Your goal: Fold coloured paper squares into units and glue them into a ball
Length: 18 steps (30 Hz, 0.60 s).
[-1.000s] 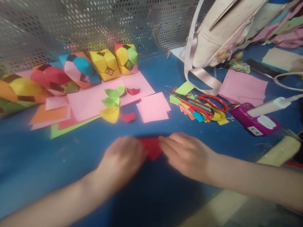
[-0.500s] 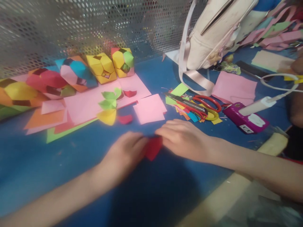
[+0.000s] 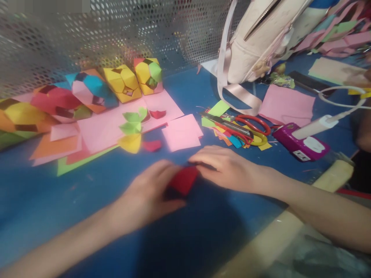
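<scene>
A small folded piece of red paper lies low over the blue surface between my hands. My right hand has its fingers bent in and closed on the paper's right corner. At the left edge, the fingers of my left hand reach over the paper, with the thumb stretched away from them below it. Blur smears the left fingertips. Just beyond the hands are a pink paper stack, a red petal-like piece, a yellow folded piece and green folded pieces.
Folded paper balls line the perforated metal panel. Red- and yellow-handled scissors and a cutter lie on paper scraps. Rightward are a purple plug adapter with a cable, pink paper and a white bag.
My left thumb has come away from the red paper and spread toward me. More of the paper shows now. My right hand stays at its right corner.
</scene>
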Available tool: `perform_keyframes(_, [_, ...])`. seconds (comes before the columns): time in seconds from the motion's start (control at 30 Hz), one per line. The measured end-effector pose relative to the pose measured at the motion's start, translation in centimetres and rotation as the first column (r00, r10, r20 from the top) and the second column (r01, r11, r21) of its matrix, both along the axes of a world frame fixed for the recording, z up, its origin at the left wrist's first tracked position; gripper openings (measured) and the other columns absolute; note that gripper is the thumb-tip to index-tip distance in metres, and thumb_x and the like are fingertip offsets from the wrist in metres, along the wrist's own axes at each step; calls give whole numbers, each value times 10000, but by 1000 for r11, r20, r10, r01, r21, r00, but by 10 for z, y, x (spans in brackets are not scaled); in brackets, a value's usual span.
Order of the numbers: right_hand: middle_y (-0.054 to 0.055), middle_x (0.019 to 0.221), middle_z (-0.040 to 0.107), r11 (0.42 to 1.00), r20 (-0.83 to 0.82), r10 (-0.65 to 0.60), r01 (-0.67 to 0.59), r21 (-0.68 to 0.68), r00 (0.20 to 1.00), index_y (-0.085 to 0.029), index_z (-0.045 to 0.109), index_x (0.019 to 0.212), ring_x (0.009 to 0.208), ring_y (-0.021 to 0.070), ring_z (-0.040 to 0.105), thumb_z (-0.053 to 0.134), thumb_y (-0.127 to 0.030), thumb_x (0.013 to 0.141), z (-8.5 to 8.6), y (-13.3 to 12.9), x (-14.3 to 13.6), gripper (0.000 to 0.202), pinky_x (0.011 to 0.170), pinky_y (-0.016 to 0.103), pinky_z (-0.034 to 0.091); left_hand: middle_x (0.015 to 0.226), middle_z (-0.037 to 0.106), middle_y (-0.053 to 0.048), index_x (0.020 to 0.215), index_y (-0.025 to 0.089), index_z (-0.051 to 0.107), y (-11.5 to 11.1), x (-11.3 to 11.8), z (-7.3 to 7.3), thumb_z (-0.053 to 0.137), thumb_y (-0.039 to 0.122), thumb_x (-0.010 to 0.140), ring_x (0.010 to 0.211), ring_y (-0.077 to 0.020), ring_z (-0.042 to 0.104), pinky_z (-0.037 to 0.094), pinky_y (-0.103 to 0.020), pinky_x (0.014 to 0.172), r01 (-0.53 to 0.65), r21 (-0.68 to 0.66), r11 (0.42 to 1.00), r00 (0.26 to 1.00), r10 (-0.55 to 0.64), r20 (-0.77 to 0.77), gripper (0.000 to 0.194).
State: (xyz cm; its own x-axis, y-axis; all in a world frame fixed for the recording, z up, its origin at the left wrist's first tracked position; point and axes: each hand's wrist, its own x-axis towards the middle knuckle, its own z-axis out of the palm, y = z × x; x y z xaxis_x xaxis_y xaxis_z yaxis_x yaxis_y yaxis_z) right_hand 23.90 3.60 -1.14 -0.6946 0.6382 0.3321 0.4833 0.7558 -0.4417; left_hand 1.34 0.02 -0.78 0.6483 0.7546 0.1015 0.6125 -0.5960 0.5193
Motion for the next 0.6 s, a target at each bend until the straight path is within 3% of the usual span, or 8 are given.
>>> perform_keyframes(0.13, [78, 908, 700, 999, -77, -53, 52, -12, 996, -143, 627, 949, 844, 183, 646, 459, -91, 840, 1, 2, 2, 207, 764, 309, 519, 958, 590, -93, 976, 147, 599, 2, -2, -4, 471, 209, 881, 863, -180, 587, 502, -302, 739, -10, 101, 995, 1000, 12, -20, 171])
perform_keyframes(0.33, [61, 914, 704, 994, -84, -99, 95, -60, 992, -160, 632, 933, 848, 169, 648, 466, -113, 843, 1, 3, 1, 195, 773, 292, 517, 979, 608, -151, 1041, 108, 601, 3, -2, -7, 593, 441, 784, 874, -259, 599, 520, -383, 724, 97, 257, 961, 991, -69, -113, 421])
perform_keyframes(0.6, [38, 917, 707, 972, -68, -195, 183, -145, 978, -162, 643, 908, 860, 150, 648, 469, -101, 822, 6, 7, 2, 204, 772, 262, 500, 763, 636, -91, 860, 120, 634, 4, 1, -4, 520, 214, 832, 672, -178, 605, 502, -289, 592, 39, 328, 944, 999, -33, -24, 150])
